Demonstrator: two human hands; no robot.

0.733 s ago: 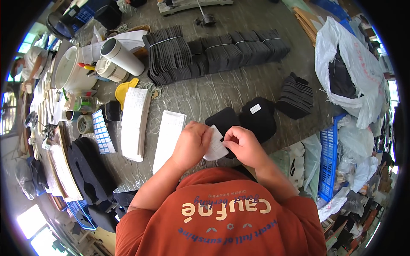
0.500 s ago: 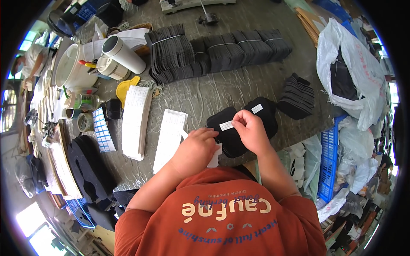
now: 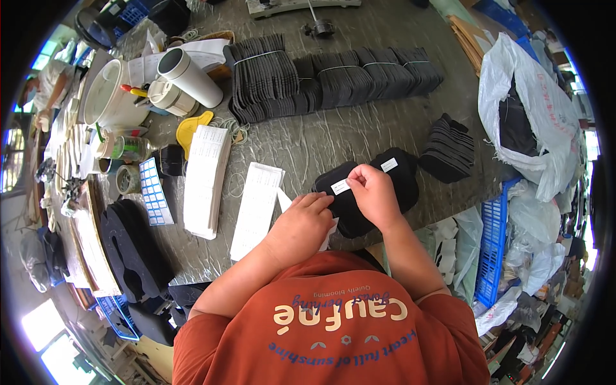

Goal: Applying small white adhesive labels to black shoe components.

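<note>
A small white label (image 3: 339,187) lies across a black flat pad (image 3: 350,215) at the table's near edge. My right hand (image 3: 375,196) pinches the label's right end between thumb and fingertips. My left hand (image 3: 301,224) is curled at the pad's left edge, its fingertips touching it. White paper (image 3: 283,199) pokes out from under that hand on both sides; the grip itself is hidden. Just right, a second black pad (image 3: 405,179) bears a similar white label (image 3: 389,164). A printed white sheet stack (image 3: 256,205) lies left of my left hand.
Banded stacks of black pads (image 3: 346,77) run along the far side. A loose pad pile (image 3: 447,149) sits at right, near a white plastic bag (image 3: 545,128) and blue crate (image 3: 493,244). A taller paper stack (image 3: 205,183), a tumbler (image 3: 190,78) and pots stand left.
The view has shifted slightly. Both hands stay almost in place, with my right fingertips still at the label's right end and my left hand beside the pad.
</note>
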